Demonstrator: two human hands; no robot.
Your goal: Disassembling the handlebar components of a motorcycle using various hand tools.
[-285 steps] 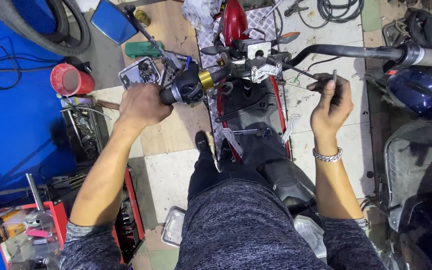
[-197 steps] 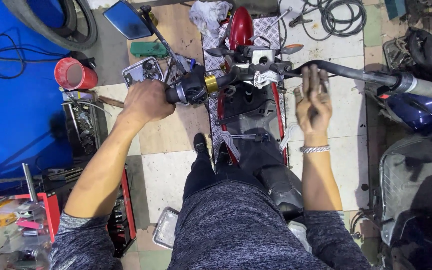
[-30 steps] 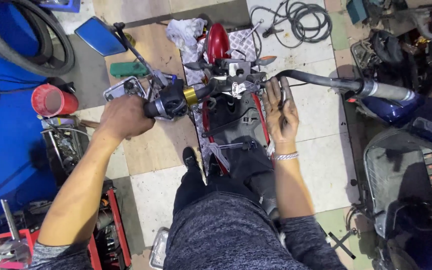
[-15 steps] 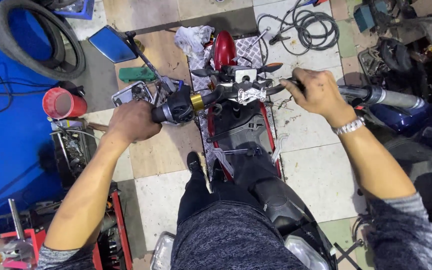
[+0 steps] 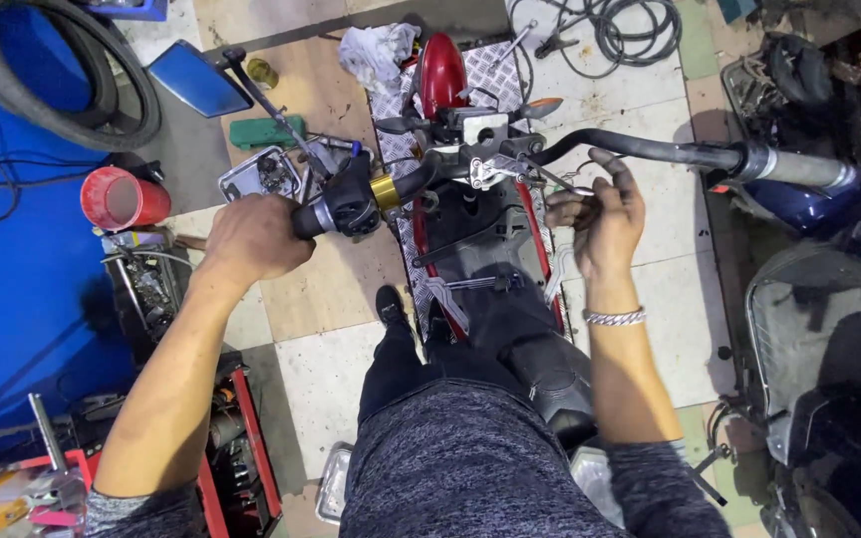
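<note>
The left hand (image 5: 251,237) is wrapped tight around the black rubber grip at the left end of the motorbike's handlebar (image 5: 336,204). A shiny gold ring (image 5: 385,191) sits on the bar just past the grip. The right hand (image 5: 600,214) is under the long black metal bar on the right side (image 5: 640,149). Its fingers are curled and dirty, and they pinch a thin silver lever (image 5: 550,181) that sticks out from the middle of the handlebar. A silver chain bracelet (image 5: 615,318) is on that wrist.

The person sits on the black seat (image 5: 540,369) of the small red motorbike (image 5: 442,75), with legs in dark grey trousers. The bike stands on a bumpy metal plate (image 5: 495,70) on the tiled floor.

Near the left hand there is a blue flat mirror on a thin stalk (image 5: 196,80), a green tool handle (image 5: 266,132) and a red plastic cup (image 5: 122,199). A black tyre (image 5: 72,70) lies on the blue mat at the top left. A coil of black cable (image 5: 635,25) lies at the top right.
</note>
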